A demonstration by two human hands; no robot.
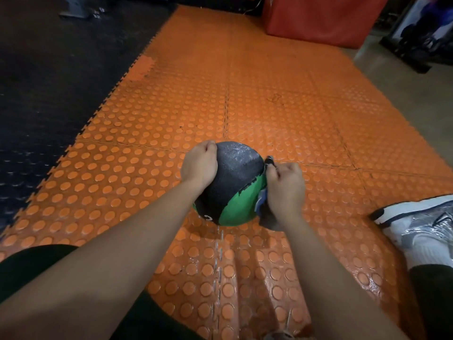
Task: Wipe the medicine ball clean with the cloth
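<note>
A black and green medicine ball (235, 182) sits on the orange studded floor mat (282, 114) in front of me. My left hand (199, 165) lies over the ball's upper left side, fingers curled round its curve. My right hand (285, 190) grips a grey-blue cloth (263, 209) and presses it against the ball's right side. Most of the cloth is hidden under that hand; a dark corner pokes out at the top. The ball's top looks damp and shiny.
Black interlocking floor tiles (49, 94) border the mat on the left. A red padded block (318, 18) stands at the back right. My white and grey shoe (421, 229) rests at the right edge, on bare concrete floor (404, 77).
</note>
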